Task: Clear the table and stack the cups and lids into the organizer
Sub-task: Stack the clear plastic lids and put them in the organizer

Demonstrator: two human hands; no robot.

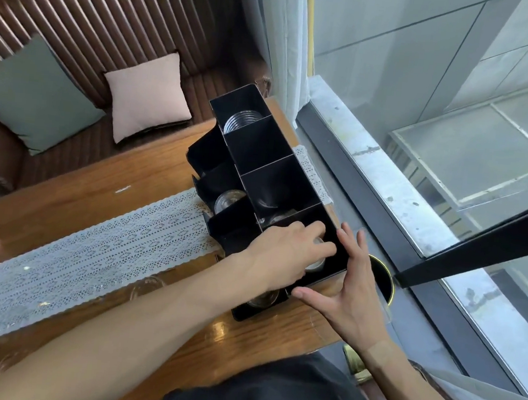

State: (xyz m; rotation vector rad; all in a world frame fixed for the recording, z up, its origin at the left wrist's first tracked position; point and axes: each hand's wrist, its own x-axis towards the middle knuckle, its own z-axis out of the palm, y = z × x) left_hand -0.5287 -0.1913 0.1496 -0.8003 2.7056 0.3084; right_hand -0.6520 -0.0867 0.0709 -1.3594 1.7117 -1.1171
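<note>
**A:** ok so where are we at? looks like the left hand (pixel 286 253) is down in the nearest top compartment of the black organizer (pixel 278 169), fingers curled around a clear cup (pixel 316 262).

**B:** yeah, that's how I read it too. The cup's already inside the slot, hand wrapped over its top. Right hand (pixel 343 286) is spread flat and holding nothing, fingertips touching the organizer's near wall, I'd guess to keep the thing from sliding on the wooden table (pixel 97 191).

**A:** so this is the drop-it-in step, not the picking-up step.

**B:** I'd say so. Other slots are partly filled: a ribbed stack of clear lids (pixel 242 119) in the far compartment, another clear stack (pixel 227 200) in the lower tier on the left, and something glassy in the slot next to the hand, can't tell if that's cups or lids.

**A:** anything left on the table?

**B:** a couple of faint clear pieces on the near edge of the lace runner (pixel 98 249), like this one (pixel 148 284). Too see-through to say what exactly. And one sits in the low front tray under the left wrist.

**A:** next move?

**B:** probably seat the cup straight so it nests, let go, pull the hand out without snagging the divider, then go for the leftovers by the runner.
</note>
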